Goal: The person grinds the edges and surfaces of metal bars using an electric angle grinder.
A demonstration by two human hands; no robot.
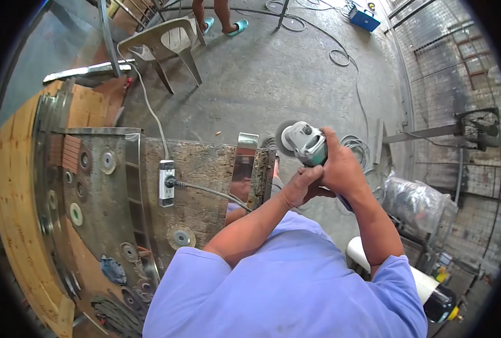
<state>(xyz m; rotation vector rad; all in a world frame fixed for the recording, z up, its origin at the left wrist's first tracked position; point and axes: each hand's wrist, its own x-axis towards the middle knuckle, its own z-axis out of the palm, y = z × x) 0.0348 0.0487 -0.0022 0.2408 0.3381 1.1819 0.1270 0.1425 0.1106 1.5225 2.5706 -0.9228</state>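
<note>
Both hands are closed around an angle grinder (309, 145) with a green and grey body, held just past the right end of the bench. My right hand (340, 166) wraps its body from the right. My left hand (304, 187) grips it lower down, close against the right hand; some fingers are hidden. The grinder's round disc (285, 138) points left and looks blurred. To its left, a shiny bent metal strip (244, 160) lies across the bench's end, apart from the disc. A grey cord (205, 188) runs from a power strip (166, 183) towards my left forearm.
Several grinding discs and wire wheels, one a wire wheel (181, 238), lie on the worn workbench (197, 163). Ahead are a plastic chair (163, 45) and another person's legs (223, 17). Cables (340, 56) cross the floor. A gas cylinder (425, 284) lies at right.
</note>
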